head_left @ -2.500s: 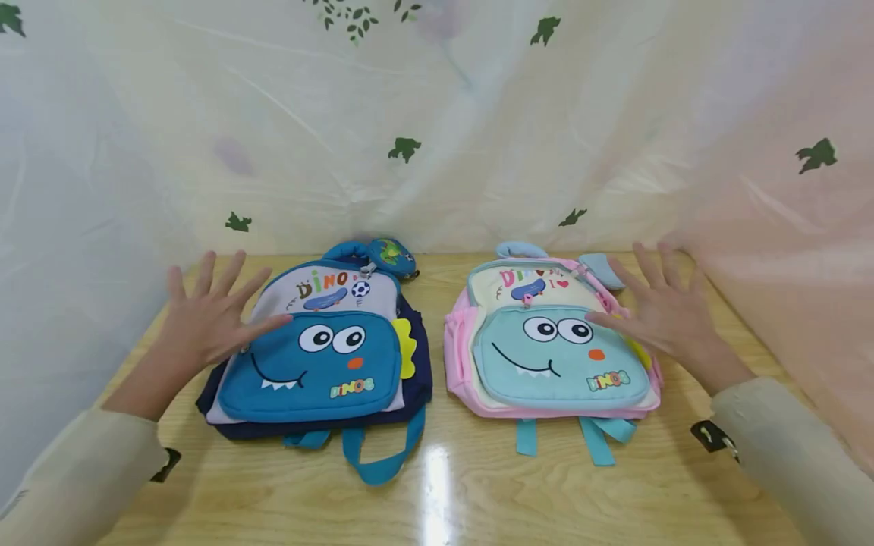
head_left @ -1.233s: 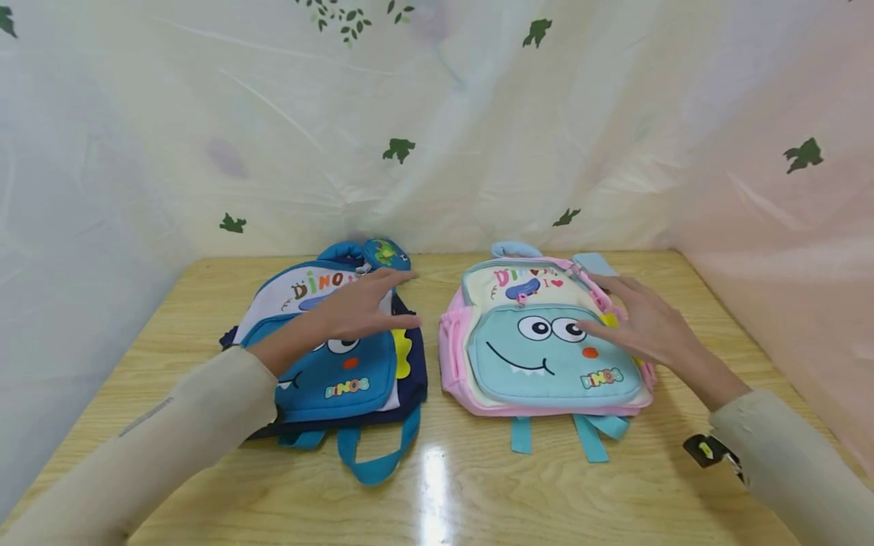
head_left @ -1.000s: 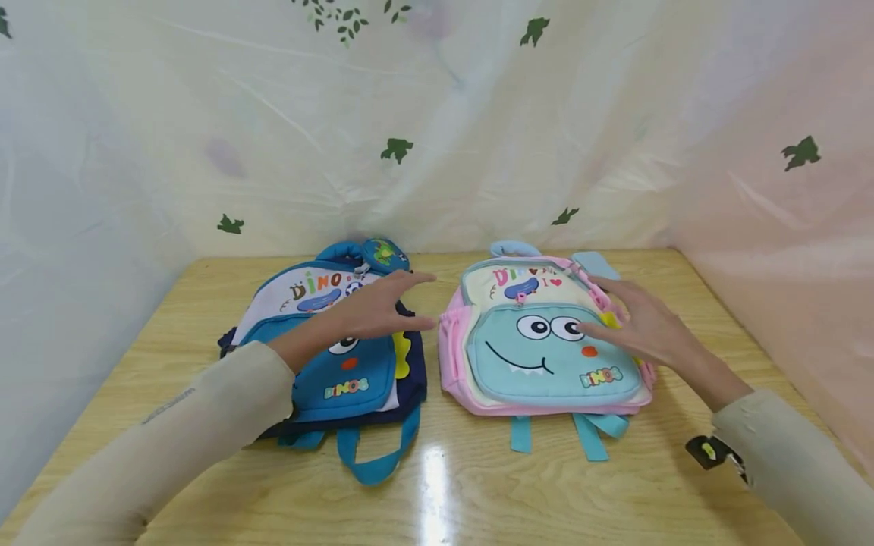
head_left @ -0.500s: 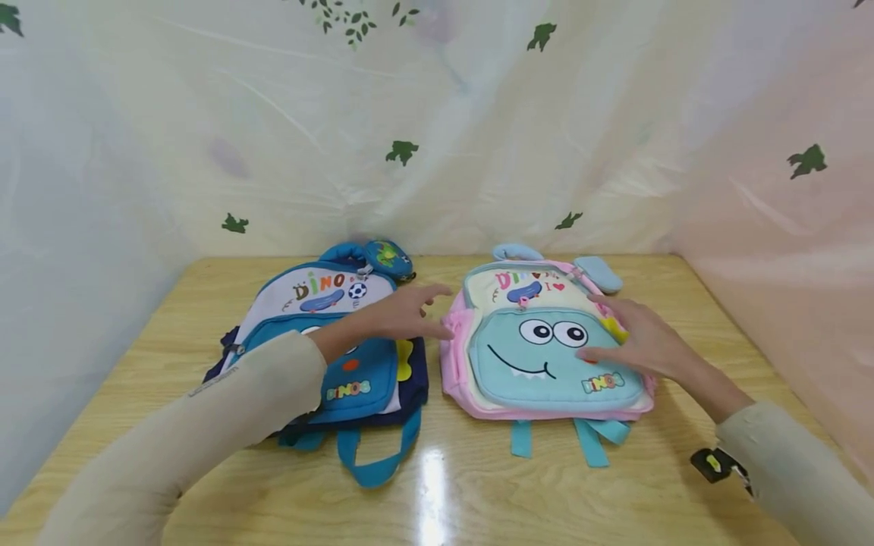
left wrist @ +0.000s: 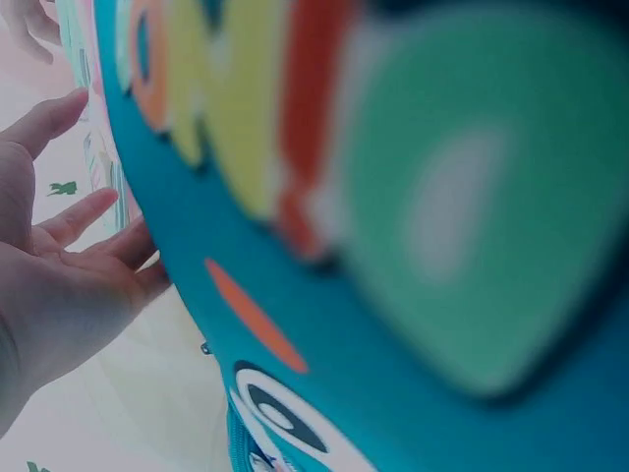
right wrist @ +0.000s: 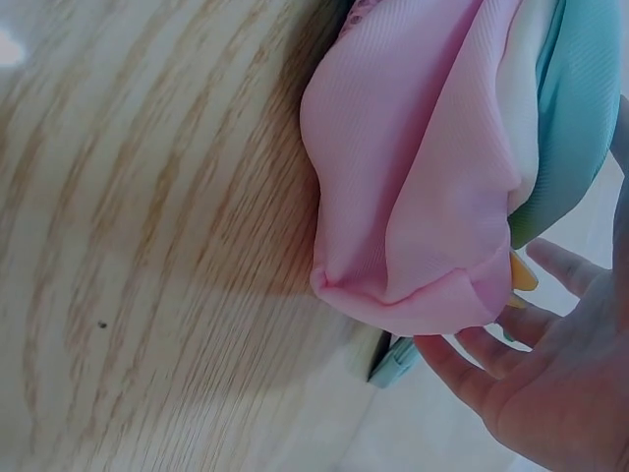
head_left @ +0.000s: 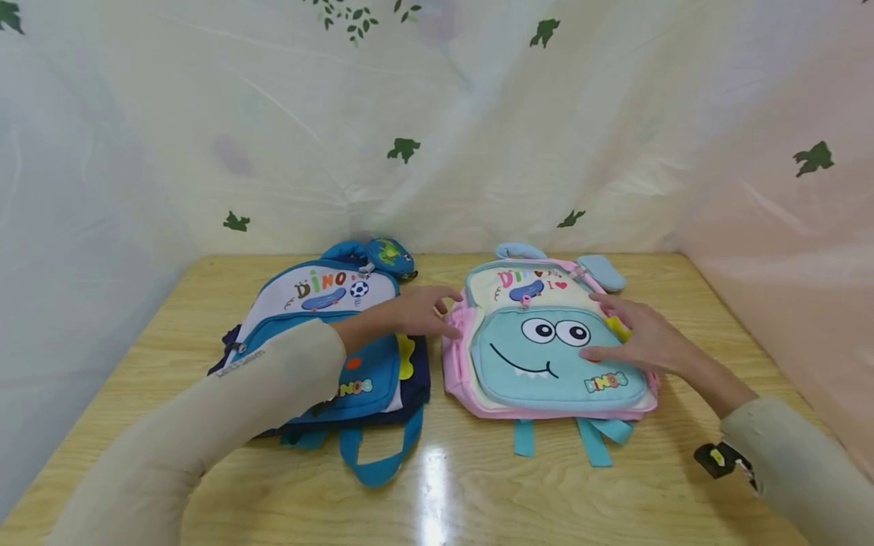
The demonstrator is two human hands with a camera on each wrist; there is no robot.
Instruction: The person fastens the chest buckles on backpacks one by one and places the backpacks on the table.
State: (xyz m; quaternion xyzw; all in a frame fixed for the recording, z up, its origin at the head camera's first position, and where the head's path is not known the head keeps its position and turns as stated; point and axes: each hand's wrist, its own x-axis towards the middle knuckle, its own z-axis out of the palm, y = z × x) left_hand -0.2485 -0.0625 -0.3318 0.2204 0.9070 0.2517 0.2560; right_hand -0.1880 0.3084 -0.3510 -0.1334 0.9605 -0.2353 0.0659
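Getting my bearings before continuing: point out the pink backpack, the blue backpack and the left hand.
Pink backpack [head_left: 536, 353], head view: on its pale teal front pocket.
Blue backpack [head_left: 378, 362], head view: on its front pocket.
Left hand [head_left: 418, 311], head view: on the back of the hand.

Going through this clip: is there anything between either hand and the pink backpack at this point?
Nothing visible. The left hand has its fingertips right at the pink backpack's side, with the forearm crossing above the blue backpack. The right hand is at the opposite side, also unobstructed.
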